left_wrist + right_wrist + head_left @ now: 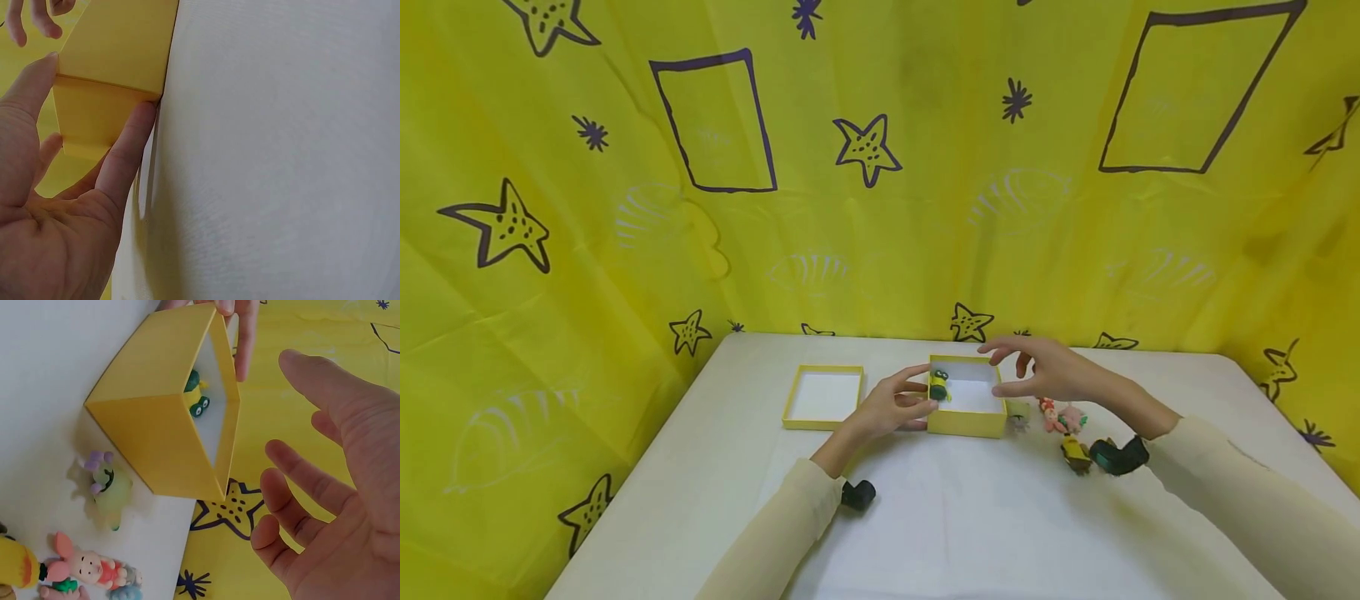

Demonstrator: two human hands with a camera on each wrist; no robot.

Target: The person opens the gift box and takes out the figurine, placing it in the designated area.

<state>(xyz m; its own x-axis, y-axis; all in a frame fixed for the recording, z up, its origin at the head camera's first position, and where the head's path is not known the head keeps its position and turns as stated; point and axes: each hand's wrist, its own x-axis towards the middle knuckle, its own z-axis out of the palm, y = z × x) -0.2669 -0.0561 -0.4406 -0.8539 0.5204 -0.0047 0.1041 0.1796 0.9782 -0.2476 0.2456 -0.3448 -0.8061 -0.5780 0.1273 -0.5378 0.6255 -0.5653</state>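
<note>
A yellow box with a white inside stands on the table, its top uncovered. Inside, against its left wall, is a small green-and-yellow toy figure with big round eyes, also visible in the right wrist view. My left hand touches the left side of the box, its extended fingertips at the edges and lower corner in the left wrist view. Above the right rim hovers my right hand, fingers spread and slightly bent, holding nothing. In the right wrist view this hand is apart from the box.
A shallow yellow lid lies left of the box, white inside up. To the right are a pale green figure, a pink piglet figure, a pink-and-green figure and a yellow-and-brown figure. A yellow curtain hangs behind the table.
</note>
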